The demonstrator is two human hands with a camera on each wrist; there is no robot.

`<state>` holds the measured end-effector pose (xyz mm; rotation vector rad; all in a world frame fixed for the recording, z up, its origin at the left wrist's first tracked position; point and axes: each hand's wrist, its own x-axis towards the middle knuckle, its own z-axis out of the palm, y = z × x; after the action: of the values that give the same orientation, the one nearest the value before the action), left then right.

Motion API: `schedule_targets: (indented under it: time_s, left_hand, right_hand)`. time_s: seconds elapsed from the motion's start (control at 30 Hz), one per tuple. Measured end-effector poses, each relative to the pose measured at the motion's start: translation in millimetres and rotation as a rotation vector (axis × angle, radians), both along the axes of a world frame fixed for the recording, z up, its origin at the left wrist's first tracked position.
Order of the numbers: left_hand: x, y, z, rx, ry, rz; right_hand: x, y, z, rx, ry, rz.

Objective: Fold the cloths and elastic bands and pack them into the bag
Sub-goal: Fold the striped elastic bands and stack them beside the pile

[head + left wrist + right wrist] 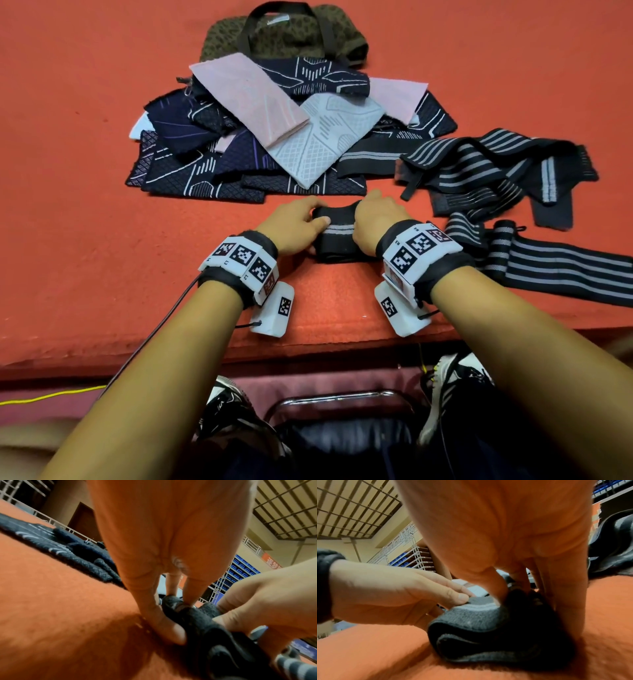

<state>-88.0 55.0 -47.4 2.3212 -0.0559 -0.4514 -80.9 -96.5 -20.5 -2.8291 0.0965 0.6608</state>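
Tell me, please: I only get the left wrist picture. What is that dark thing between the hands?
Observer: A striped band, folded over. The right wrist view shows its layers stacked. The left hand and right hand hold its two ends.
Operator: Is there a bag anywhere? I see none.
Observer: Yes, a brown bag lies at the far side of the table, behind a pile of cloths.
Operator: Are there more bands to fold?
Observer: Several loose bands lie tangled to the right of the hands.
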Motion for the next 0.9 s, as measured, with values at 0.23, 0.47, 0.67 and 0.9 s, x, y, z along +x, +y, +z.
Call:
schedule_targets:
  time_s: [0.23,0.47,0.67,0.9]
  left_hand:
    - [-2.2,-4.7,3.6,0.091,0.01,-0.112]
    - [-2.1,-6.1,4.0,0.128,-0.025,-0.153]
    - [-0.3,17.7,12.8,0.144,-0.06,-0.072]
    - [-1.0,61.7,9.4,0.183,-0.117,0.03]
  right_hand:
    - [-6.0,-0.7,0.0,0.049,-0.059,0.066]
    - [-0.1,3.0,4.4,0.129,-0.03,0.137]
    - [-7.7,10.6,-5.6,0.301,-0.172,0.218]
    - [-16.9,26.0,-17.8,0.249,-0.102,0.483]
